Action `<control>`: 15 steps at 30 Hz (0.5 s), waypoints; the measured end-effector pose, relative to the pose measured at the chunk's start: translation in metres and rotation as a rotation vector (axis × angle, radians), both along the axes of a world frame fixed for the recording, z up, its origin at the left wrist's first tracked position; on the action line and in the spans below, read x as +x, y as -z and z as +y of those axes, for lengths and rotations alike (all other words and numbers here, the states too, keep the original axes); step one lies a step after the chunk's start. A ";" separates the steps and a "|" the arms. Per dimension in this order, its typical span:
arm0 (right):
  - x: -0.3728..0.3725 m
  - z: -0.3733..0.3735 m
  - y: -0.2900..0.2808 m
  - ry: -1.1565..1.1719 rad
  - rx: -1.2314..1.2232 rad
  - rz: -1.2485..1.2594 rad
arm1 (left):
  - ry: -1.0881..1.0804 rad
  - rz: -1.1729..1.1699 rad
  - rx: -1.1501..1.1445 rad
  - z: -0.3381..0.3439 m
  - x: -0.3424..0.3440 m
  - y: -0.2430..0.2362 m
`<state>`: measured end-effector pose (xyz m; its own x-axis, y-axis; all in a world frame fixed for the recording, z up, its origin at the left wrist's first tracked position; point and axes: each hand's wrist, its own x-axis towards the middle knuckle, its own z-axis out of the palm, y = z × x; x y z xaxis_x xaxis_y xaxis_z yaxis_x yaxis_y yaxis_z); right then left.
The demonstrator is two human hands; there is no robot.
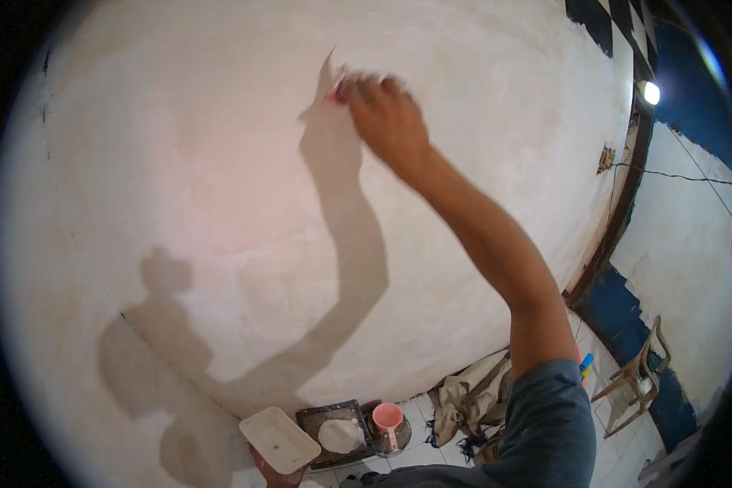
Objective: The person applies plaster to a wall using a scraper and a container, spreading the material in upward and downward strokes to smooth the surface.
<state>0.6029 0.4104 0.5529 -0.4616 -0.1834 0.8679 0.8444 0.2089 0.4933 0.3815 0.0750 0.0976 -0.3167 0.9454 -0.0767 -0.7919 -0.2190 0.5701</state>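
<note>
My right hand (386, 118) is raised high against the pale plastered wall (244, 163), its fingers closed around a small red-and-white scraper (342, 86). Blur hides the scraper's exact shape, though its shadow on the wall ends in a broad edge with two pointed corners. Low down, my left hand (275, 476) grips a whitish rectangular tray (280, 440) from beneath. The tray covers most of that hand's fingers.
Below stand a black paint tray (309, 421) with a round white thing in it and a pink dipper (388, 417). Crumpled cloth (464, 403) lies along the wall's foot. At the right are a chair (638, 378), a lit lamp (649, 93) and a hanging cable (675, 175).
</note>
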 end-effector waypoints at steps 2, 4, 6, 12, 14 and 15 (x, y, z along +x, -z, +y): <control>-0.006 -0.030 0.036 -0.034 -0.061 -0.033 | -0.018 0.160 0.040 0.002 -0.003 -0.003; -0.007 -0.048 0.064 -0.078 -0.103 -0.037 | -0.138 0.484 0.119 0.009 -0.005 -0.010; 0.001 -0.058 0.090 -0.253 -0.340 0.141 | -0.354 0.859 0.161 0.013 -0.013 -0.018; 0.068 -0.082 0.168 -0.732 -1.160 0.961 | 0.141 -0.520 -0.242 0.036 -0.026 -0.053; 0.074 -0.075 0.194 -0.891 -1.155 1.083 | 0.184 -0.254 -0.075 0.041 -0.036 -0.002; 0.073 -0.077 0.201 -1.059 -1.126 1.191 | 0.190 -0.256 -0.085 0.043 -0.037 0.001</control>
